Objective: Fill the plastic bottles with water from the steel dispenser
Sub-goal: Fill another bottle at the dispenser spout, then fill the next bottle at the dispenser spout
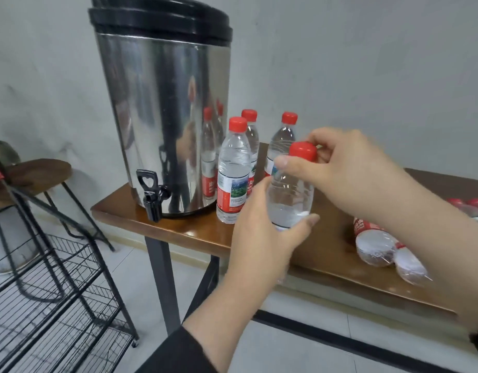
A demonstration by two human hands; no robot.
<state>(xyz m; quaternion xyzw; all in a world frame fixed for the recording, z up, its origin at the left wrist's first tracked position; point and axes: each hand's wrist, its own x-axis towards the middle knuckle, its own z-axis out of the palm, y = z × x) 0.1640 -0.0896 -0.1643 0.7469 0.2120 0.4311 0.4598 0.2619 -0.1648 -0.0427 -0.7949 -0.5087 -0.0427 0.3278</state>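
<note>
Pale grey plaster wall and light floor tiles frame a brown wooden tabletop [200, 232] on dark metal legs, seen from the single head-worn view. At its left end stands the tall cylindrical steel dispenser [165, 117] with a black lid, its black plastic tap [151, 196] hanging just past the tabletop's edge.

In front of the person, the left hand [262, 232] wraps its fingers [302, 227] round the lower body of a clear plastic bottle [290, 195], held upright above the tabletop's near side and to the right of the dispenser. Water shows in the lower part of it; how high it reaches I cannot tell. The right hand [348, 168] pinches the bottle's red screw cap [303, 151] between thumb and curled fingers.

This looks like work on the cap, though whether it is being loosened or tightened cannot be told. Either way, it would go best with the left hand gripping firmly but without squeezing the thin wall, the bottle kept vertical, and the right hand turning the cap squarely on its thread.

Counting: one dispenser, one bottle in hand, and three upright red-capped bottles [231, 170] standing close together just right of the dispenser, which mirrors them on its steel. Lying on their sides at the right of the tabletop are at least two more clear bottles [375, 243], with red caps [466, 204] of further ones showing behind the right arm; their number is hidden. A black wire rack [57, 305] and a round wooden stool [33, 173] stand to the left.
</note>
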